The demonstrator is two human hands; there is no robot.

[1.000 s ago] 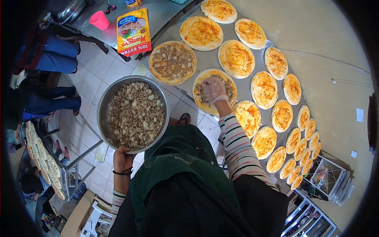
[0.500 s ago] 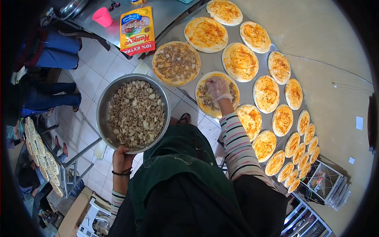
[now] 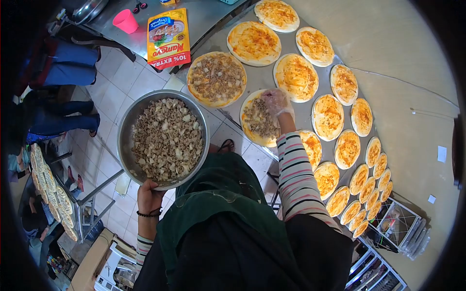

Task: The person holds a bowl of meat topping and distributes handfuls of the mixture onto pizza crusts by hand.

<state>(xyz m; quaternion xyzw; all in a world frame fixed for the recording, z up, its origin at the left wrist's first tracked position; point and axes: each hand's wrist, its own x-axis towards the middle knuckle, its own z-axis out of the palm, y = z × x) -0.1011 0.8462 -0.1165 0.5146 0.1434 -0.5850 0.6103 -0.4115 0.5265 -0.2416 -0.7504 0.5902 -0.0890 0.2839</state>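
Note:
My left hand (image 3: pixel 149 196) is closed on the near rim of a steel mixing bowl (image 3: pixel 124 145) and holds it up over the floor. Loose crumbled meat with pale chunks (image 3: pixel 167 138) fills much of the bowl. In a clear plastic glove, my right hand (image 3: pixel 277 102) lies palm down on the right side of a pizza base (image 3: pixel 246 131), its fingers stretched over the edge of the meat topping (image 3: pixel 260 119). Just left of this base lies a pizza (image 3: pixel 217 78) covered with meat.
Several sauced pizza bases (image 3: pixel 296 77) cover the metal table (image 3: pixel 307 112) to the right. A Mamayo pouch (image 3: pixel 168 39) and a pink cup (image 3: pixel 126 21) stand on another table at upper left. Beyond the floor, people's legs (image 3: pixel 73 68) and a rack of pizzas (image 3: pixel 51 189) show.
My right hand has moved right and slightly up across the base, uncovering meat at its middle. The left hand and bowl have hardly moved.

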